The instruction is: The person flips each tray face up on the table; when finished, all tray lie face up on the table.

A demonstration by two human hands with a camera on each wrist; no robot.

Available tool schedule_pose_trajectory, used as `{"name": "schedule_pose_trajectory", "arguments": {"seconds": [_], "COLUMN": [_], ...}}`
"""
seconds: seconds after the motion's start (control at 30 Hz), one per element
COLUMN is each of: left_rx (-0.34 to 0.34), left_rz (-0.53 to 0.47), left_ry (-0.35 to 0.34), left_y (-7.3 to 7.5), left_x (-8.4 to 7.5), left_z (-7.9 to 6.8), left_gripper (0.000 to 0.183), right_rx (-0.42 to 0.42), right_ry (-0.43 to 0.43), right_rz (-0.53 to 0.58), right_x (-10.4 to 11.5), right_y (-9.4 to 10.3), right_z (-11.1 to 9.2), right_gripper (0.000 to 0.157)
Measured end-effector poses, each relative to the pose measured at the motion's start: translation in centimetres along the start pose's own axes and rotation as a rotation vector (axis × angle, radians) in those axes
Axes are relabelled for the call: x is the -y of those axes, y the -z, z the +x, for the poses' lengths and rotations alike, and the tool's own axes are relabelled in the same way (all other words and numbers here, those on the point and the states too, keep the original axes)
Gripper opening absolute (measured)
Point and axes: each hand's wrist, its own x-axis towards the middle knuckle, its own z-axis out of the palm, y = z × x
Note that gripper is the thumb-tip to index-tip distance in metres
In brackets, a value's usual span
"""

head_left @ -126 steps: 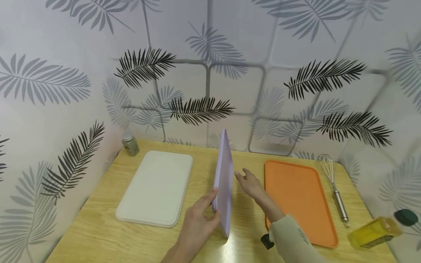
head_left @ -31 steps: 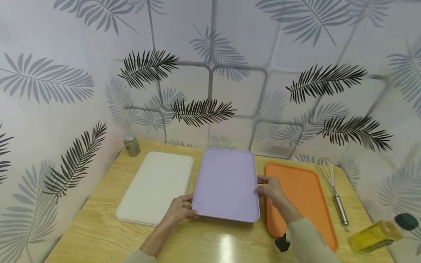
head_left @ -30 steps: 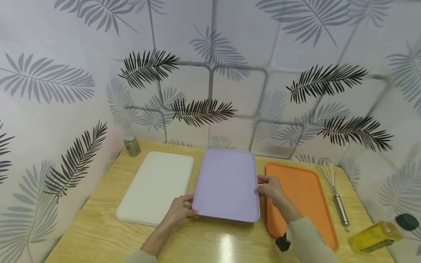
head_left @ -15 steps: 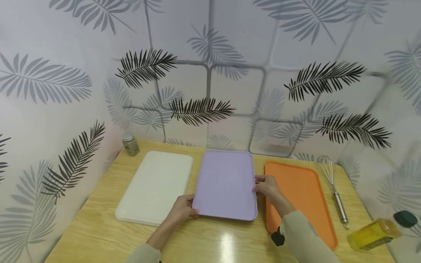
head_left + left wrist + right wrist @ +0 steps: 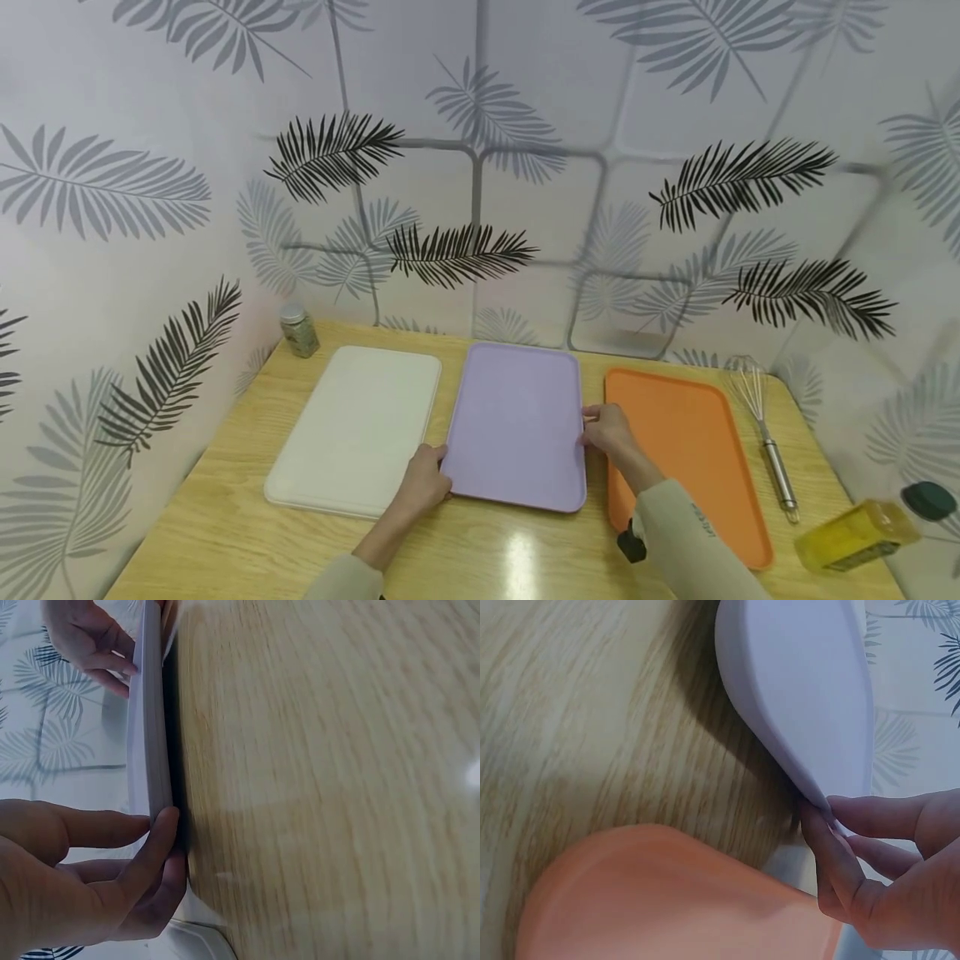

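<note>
A lilac tray [image 5: 517, 425] lies face up between a white tray [image 5: 360, 425] and an orange tray [image 5: 690, 467] in the head view. My left hand [image 5: 424, 483] pinches its near left corner, with fingertips at the rim and others curled below it in the left wrist view. At the tray's right edge, my right hand [image 5: 611, 433] pinches the rim between thumb and fingers, as the right wrist view shows. A dark strip of shadow runs under the lilac tray's near edge [image 5: 154, 735], close over the wooden table [image 5: 315, 750].
A small lidded jar [image 5: 299, 330] stands at the back left corner. Right of the orange tray lies a wire whisk [image 5: 776, 467], and a bottle of yellow liquid [image 5: 855, 535] with a dark cap stands at the near right. Patterned walls [image 5: 525, 208] border the table behind and at both sides.
The lilac tray stood on edge in my left hand earlier; now it is flat. My right hand has come to its right rim. Lately the tray shifts slightly nearer, my left hand rightward.
</note>
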Motion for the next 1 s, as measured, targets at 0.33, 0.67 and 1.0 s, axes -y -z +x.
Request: {"name": "schedule_pose_trajectory", "arguments": {"seconds": [0.33, 0.67, 1.0], "left_rx": [-0.056, -0.015, 0.073], "left_rz": [0.112, 0.165, 0.051], "left_ry": [-0.078, -0.077, -0.03], "left_y": [-0.6, -0.7, 2.4], "left_x": [0.0, -0.4, 0.3], "left_z": [-0.2, -0.4, 0.3], "left_gripper": [0.054, 0.052, 0.046], "right_rx": [-0.023, -0.066, -0.071], "right_ry": [0.032, 0.144, 0.216], "right_rz": [-0.077, -0.242, -0.358], "right_x": [-0.2, -0.1, 0.5], "right_y": [-0.1, -0.4, -0.3], "right_z": [-0.5, -0.8, -1.5], "right_gripper": [0.057, 0.047, 0.027]}}
